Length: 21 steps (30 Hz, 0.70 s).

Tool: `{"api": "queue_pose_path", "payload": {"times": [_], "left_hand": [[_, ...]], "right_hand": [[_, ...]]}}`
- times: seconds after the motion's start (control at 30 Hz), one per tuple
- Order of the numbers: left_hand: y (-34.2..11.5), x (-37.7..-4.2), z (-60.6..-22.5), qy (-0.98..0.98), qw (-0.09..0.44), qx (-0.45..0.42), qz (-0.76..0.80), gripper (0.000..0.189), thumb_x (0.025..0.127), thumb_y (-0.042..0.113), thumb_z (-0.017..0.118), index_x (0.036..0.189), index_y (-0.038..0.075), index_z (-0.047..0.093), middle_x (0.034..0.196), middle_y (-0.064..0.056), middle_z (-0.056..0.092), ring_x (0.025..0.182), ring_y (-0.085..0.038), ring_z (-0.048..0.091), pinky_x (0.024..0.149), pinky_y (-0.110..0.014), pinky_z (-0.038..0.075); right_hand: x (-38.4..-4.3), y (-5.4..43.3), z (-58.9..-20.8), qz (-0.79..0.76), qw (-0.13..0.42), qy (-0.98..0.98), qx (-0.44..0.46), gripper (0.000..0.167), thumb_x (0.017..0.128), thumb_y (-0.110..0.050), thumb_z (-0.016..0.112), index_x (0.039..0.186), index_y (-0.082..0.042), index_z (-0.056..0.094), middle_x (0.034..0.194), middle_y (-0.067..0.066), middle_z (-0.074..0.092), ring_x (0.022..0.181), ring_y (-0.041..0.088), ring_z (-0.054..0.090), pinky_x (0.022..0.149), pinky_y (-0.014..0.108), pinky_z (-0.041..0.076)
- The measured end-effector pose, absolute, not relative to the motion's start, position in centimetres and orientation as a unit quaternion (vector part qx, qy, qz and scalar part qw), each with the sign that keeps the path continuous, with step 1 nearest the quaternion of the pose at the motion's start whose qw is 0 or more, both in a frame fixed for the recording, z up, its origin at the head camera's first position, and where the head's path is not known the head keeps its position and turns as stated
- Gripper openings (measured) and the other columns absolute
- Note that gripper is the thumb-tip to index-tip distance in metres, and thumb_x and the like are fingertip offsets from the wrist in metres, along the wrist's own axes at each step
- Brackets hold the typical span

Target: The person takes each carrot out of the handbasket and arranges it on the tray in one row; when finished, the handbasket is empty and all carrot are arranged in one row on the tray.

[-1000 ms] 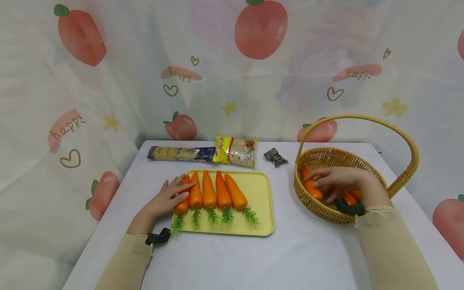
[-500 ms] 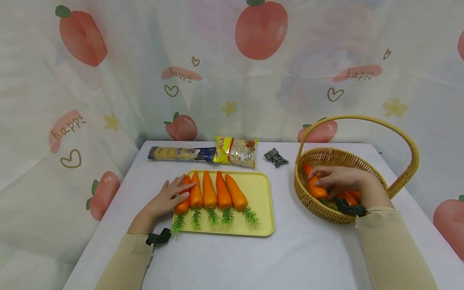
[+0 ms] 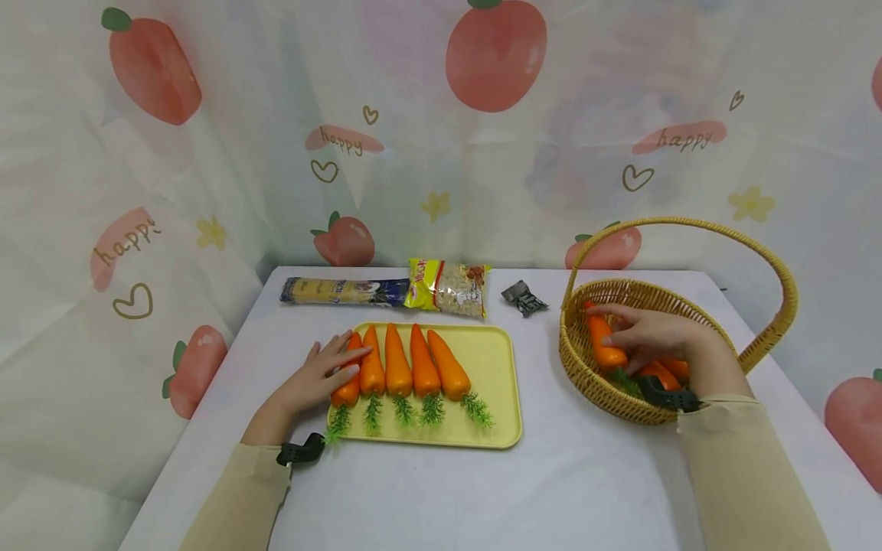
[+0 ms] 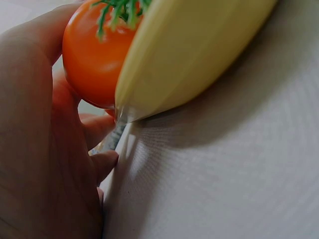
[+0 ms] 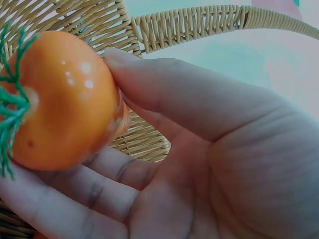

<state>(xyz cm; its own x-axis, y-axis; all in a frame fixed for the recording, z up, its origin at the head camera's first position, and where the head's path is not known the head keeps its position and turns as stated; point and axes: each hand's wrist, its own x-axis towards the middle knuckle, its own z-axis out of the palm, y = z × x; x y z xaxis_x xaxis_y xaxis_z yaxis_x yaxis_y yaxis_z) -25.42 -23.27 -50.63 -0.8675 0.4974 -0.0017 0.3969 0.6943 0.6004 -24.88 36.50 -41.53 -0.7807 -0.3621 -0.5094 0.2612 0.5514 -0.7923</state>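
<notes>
Carrot nudged rightward in the basket, right of frame! Right hand: fingers pinching it; left hand: fingers spread over the leftmost carrot. Steady, even pressure should prevent slipping.

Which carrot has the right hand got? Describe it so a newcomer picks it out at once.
On the right of the table stands a wicker basket with a tall arched handle. Inside, toward the left, is an orange carrot with a green top. Unlike the other carrots there, it is gripped by the right hand.
</notes>
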Motion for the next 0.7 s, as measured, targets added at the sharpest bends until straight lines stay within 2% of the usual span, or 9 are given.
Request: {"api": "queue_pose_path", "payload": {"times": [0.07,0.2,0.4,0.57,0.7], "left_hand": [[-23.3,-25.4,-50.6,0.917,0.080,0.244,0.305,0.047,0.101,0.050,0.047,0.146,0.036,0.049,0.166,-0.012,0.017,0.152,-0.044,0.010,0.121,-0.062,-0.008],[-23.3,-25.5,-50.6,0.918,0.080,0.244,0.303,0.047,0.101,0.050,0.047,0.146,0.035,0.048,0.166,-0.012,0.016,0.152,-0.044,0.010,0.120,-0.063,-0.007],[-23.3,-25.5,-50.8,0.918,0.084,0.244,0.300,0.048,0.101,0.051,0.046,0.147,0.036,0.047,0.166,-0.012,0.016,0.153,-0.043,0.009,0.120,-0.063,-0.007],[-23.2,-25.5,-50.6,0.919,0.085,0.244,0.299,0.047,0.101,0.050,0.046,0.147,0.037,0.048,0.166,-0.011,0.016,0.153,-0.043,0.009,0.121,-0.062,-0.008],[-23.2,-25.4,-50.4,0.917,0.084,0.244,0.304,0.047,0.101,0.049,0.047,0.146,0.036,0.049,0.166,-0.012,0.016,0.152,-0.043,0.009,0.121,-0.062,-0.008]], "right_hand": [[-24.8,36.6,-41.5,-0.474,0.325,0.818,-0.015,0.080,0.097,-0.026,0.064,0.159,-0.028,0.013,0.131,0.024,0.036,0.084,0.031,0.066,0.082,0.048,0.059],[-24.7,36.9,-41.4,-0.477,0.318,0.820,-0.006,0.088,0.097,-0.025,0.064,0.161,-0.027,0.003,0.142,0.026,0.029,0.084,0.030,0.067,0.082,0.047,0.059],[-24.4,37.2,-41.0,-0.474,0.307,0.825,-0.007,0.094,0.096,-0.028,0.065,0.160,-0.027,-0.004,0.145,0.029,0.025,0.086,0.030,0.066,0.080,0.047,0.059],[-24.2,37.1,-40.1,-0.464,0.280,0.841,-0.006,0.098,0.095,-0.034,0.066,0.159,-0.030,-0.008,0.142,0.030,0.030,0.084,0.031,0.065,0.076,0.047,0.060],[-24.0,36.8,-39.3,-0.460,0.265,0.847,-0.013,0.098,0.095,-0.035,0.065,0.159,-0.031,-0.009,0.151,0.027,0.023,0.087,0.031,0.067,0.078,0.045,0.059]]}}
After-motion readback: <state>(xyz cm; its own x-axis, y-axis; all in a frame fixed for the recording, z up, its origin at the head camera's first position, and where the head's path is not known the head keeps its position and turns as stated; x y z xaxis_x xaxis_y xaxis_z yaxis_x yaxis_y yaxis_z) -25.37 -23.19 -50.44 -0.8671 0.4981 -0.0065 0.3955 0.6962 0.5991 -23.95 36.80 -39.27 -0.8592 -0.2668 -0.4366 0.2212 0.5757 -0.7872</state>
